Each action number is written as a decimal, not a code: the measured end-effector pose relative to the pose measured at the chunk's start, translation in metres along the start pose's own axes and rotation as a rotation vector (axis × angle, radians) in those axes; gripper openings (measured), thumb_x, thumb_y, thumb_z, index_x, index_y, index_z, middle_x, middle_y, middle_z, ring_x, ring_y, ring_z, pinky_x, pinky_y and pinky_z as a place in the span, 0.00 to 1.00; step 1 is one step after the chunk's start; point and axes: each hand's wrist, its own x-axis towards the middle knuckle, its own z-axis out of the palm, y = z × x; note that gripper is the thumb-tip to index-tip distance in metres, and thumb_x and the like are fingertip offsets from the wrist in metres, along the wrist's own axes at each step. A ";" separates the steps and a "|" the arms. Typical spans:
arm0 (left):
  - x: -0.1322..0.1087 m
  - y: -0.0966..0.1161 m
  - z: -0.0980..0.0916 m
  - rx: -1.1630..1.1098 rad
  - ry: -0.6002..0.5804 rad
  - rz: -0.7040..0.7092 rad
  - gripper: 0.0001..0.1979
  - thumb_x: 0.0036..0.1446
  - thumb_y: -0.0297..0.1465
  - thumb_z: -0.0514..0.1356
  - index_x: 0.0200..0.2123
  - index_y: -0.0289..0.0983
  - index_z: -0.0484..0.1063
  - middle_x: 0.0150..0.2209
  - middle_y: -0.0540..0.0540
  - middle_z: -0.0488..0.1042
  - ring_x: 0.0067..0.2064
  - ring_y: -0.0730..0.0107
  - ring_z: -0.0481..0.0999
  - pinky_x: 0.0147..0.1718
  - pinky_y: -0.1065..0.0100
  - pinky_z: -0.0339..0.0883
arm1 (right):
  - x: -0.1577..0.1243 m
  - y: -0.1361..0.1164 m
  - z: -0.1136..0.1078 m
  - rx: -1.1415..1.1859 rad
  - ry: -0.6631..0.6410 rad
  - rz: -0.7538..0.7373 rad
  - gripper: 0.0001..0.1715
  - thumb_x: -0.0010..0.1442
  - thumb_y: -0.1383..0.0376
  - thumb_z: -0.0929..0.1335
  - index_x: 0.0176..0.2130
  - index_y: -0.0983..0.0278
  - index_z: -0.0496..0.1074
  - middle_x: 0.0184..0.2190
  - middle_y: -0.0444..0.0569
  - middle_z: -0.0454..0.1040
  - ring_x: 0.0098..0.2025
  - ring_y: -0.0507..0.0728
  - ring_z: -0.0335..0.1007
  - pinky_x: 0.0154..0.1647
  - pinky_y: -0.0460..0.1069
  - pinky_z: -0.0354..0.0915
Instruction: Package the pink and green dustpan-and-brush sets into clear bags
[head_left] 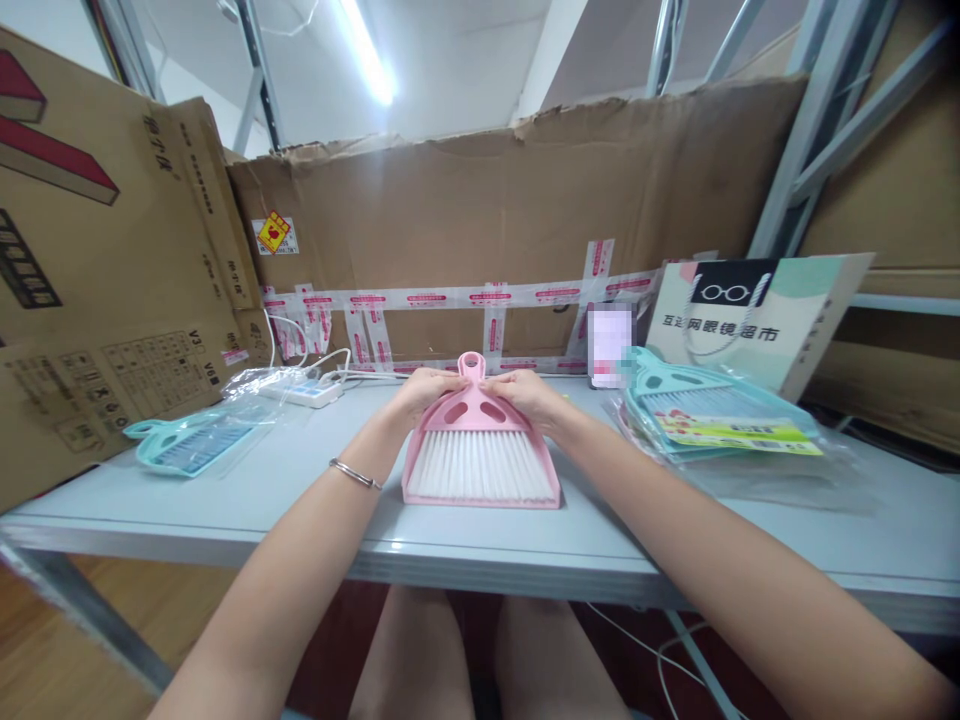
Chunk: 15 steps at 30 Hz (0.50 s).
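A pink dustpan (556, 490) lies at the middle of the table's front, with a matching pink hand brush (480, 412) nested in it. The brush's white bristles fan out toward me, and its looped handle points away. My left hand (429, 392) grips the set at the left of the handle's neck, thumb on top. From the other side my right hand (525, 395) holds it the same way. The fingertips beneath are hidden. A silver bracelet (355, 474) circles my left wrist.
At left, a teal brush set (196, 440) lies in clear plastic near a white power strip (304, 390). At right, several bagged teal sets (720, 410) are stacked before a paper bag (757, 310) and a phone (609, 345). Cardboard (465, 220) walls the back.
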 end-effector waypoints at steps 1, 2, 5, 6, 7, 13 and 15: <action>0.000 0.000 0.000 0.001 0.002 0.001 0.10 0.36 0.28 0.68 0.26 0.30 0.77 0.24 0.44 0.76 0.26 0.71 0.72 0.28 0.68 0.66 | 0.000 0.000 0.000 -0.005 0.002 -0.001 0.06 0.43 0.65 0.73 0.21 0.67 0.77 0.20 0.47 0.75 0.25 0.52 0.68 0.33 0.49 0.64; -0.001 0.000 0.001 0.001 0.003 0.003 0.09 0.36 0.28 0.68 0.25 0.31 0.77 0.24 0.44 0.76 0.25 0.71 0.72 0.28 0.68 0.66 | 0.001 0.001 -0.001 -0.014 0.003 -0.005 0.07 0.42 0.64 0.73 0.21 0.67 0.76 0.20 0.47 0.74 0.24 0.52 0.67 0.33 0.49 0.64; -0.001 0.000 0.001 0.002 -0.016 0.008 0.09 0.38 0.29 0.68 0.26 0.31 0.77 0.24 0.45 0.76 0.26 0.72 0.72 0.29 0.68 0.66 | 0.001 0.003 0.000 -0.040 0.009 -0.031 0.09 0.42 0.62 0.73 0.21 0.67 0.76 0.20 0.46 0.74 0.24 0.52 0.67 0.32 0.49 0.64; -0.001 0.000 0.001 0.009 -0.025 0.010 0.09 0.39 0.29 0.67 0.27 0.30 0.76 0.25 0.44 0.76 0.26 0.72 0.72 0.29 0.69 0.65 | 0.001 0.004 0.000 -0.049 0.014 -0.037 0.09 0.43 0.62 0.73 0.21 0.67 0.76 0.20 0.46 0.74 0.24 0.52 0.66 0.32 0.48 0.64; -0.001 0.000 0.000 0.023 -0.034 0.013 0.09 0.41 0.29 0.67 0.27 0.30 0.76 0.26 0.44 0.76 0.26 0.72 0.72 0.29 0.69 0.65 | 0.001 0.005 0.001 -0.059 0.020 -0.040 0.10 0.43 0.62 0.72 0.21 0.67 0.76 0.20 0.47 0.74 0.24 0.52 0.66 0.32 0.48 0.63; -0.002 -0.002 -0.012 0.085 -0.303 0.048 0.17 0.43 0.31 0.67 0.39 0.34 0.74 0.31 0.45 0.76 0.32 0.72 0.73 0.32 0.70 0.65 | 0.002 0.004 -0.007 -0.160 -0.040 -0.067 0.17 0.50 0.56 0.69 0.30 0.69 0.77 0.26 0.50 0.77 0.28 0.54 0.70 0.33 0.48 0.65; -0.001 -0.002 -0.015 0.083 -0.335 0.042 0.20 0.42 0.29 0.67 0.41 0.34 0.73 0.31 0.45 0.75 0.32 0.72 0.74 0.33 0.70 0.64 | 0.005 -0.001 -0.022 -0.261 -0.022 -0.091 0.20 0.57 0.56 0.64 0.39 0.68 0.75 0.34 0.53 0.77 0.34 0.54 0.72 0.35 0.48 0.65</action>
